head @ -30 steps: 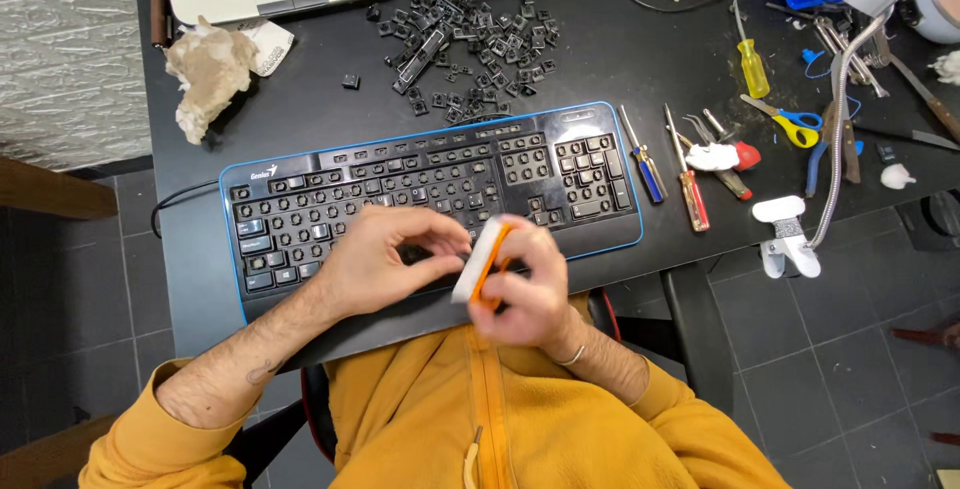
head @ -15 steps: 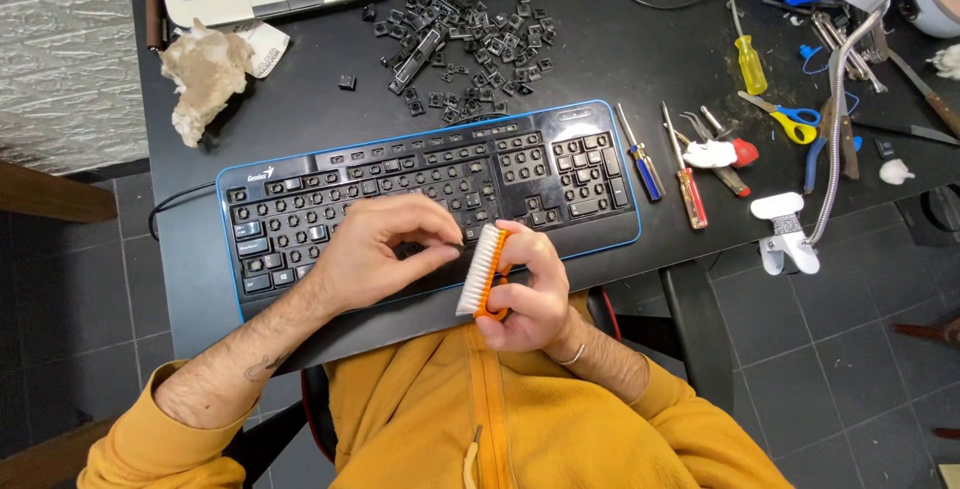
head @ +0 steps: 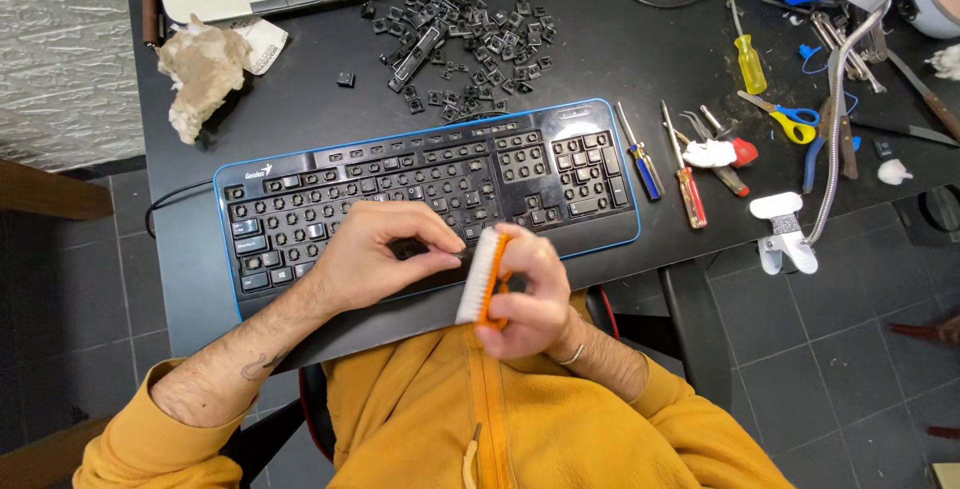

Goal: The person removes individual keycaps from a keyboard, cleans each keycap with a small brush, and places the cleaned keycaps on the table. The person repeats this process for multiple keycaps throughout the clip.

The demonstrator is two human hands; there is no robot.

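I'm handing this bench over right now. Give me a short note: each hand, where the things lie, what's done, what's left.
Left hand: flat on the black keyboard, fingertips at the brush's bristles.
Right hand: gripping the orange brush at the keyboard's near edge.
Done: many keys are off; loose keycaps are piled behind the keyboard.
Left: some keycaps remain seated at the left end.
Nearby: screwdrivers right of the keyboard.
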